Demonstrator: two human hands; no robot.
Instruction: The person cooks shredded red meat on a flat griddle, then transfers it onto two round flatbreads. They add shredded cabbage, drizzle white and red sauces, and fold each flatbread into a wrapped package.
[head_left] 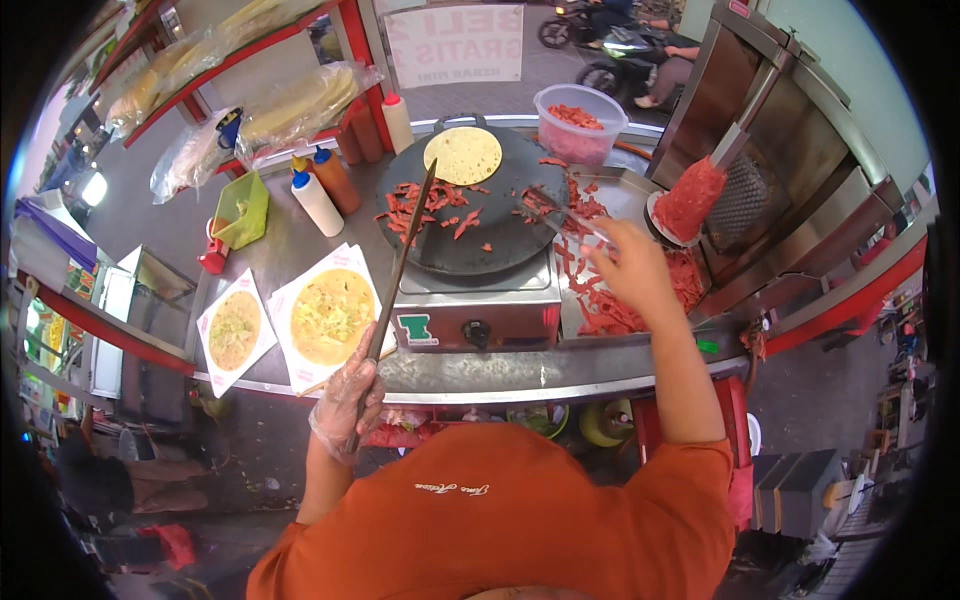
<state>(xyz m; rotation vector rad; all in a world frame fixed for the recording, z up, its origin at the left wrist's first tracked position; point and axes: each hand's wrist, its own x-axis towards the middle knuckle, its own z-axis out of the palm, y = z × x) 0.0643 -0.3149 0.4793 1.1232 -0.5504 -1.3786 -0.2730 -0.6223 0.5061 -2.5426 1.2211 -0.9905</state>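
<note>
My left hand (347, 408), in a clear plastic glove, grips a long dark knife (405, 245) whose blade slants up over the round black griddle (480, 245). Its tip is over the flatbread (464, 156) on the griddle's far part. My bare right hand (630, 262) is closed on a slim metal utensil (580, 218); its far end lies among red meat strips at the griddle's right edge, and its exact kind is unclear. More red meat strips (405, 208) are scattered on the griddle's left part. Two topped flatbreads (335, 316) (235, 332) lie on white papers to the left.
At right, a meat cone (690, 198) stands on a spit above a metal tray (632, 185) of meat strips. A clear tub (580, 150) of meat sits behind. Sauce bottles (317, 207) and a green basket (241, 212) stand at left, below shelved bagged flatbreads (310, 105).
</note>
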